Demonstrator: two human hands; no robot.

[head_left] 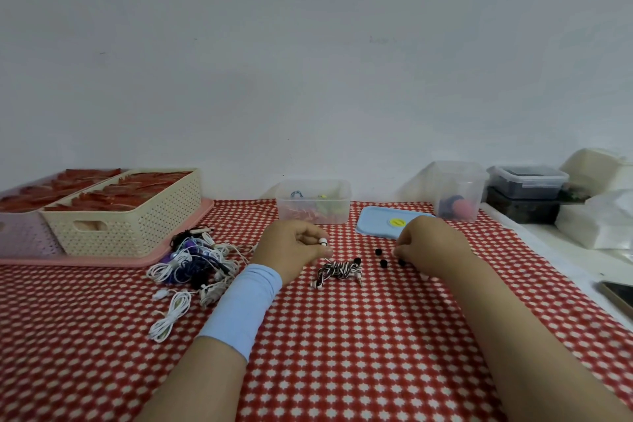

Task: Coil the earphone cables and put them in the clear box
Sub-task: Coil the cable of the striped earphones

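The left hand (291, 245) pinches a white earbud (322, 242) between thumb and curled fingers. The striped cable (339, 271) lies bunched just nearward of it, between both hands at mid-desk, with its long axis left to right. The right hand (430, 245) curls down over loose black ear tips (383, 263); whether it grips one I cannot tell. The clear box (313, 202) stands at the far edge, nearer the left hand.

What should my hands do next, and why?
Probably bring the black ear tip by the right hand to the white earbud pinched in the left hand and push it on: the bud looks bare, and loose tips lie beside the striped cable.
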